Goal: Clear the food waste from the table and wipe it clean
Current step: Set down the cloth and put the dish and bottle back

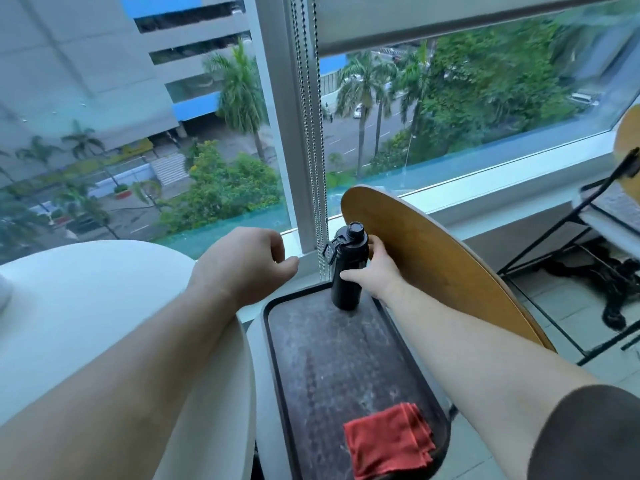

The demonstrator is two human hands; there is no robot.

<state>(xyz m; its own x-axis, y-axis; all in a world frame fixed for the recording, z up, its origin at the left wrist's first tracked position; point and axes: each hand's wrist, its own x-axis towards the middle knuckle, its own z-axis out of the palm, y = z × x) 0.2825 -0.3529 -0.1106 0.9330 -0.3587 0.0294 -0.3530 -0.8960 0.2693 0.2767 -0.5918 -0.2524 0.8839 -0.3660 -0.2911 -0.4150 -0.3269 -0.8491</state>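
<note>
One bottle upright, cap up, at tray far end.
Right hand's fingers curl round it; left hand hovers beside, loosely curled, empty. Cloth on near end.

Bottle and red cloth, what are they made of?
The black bottle looks like matte-coated metal or hard plastic. Its dull, even surface leaves that open. The red cloth looks like woven fabric, with soft folded layers and loose threads at its edges.
</note>
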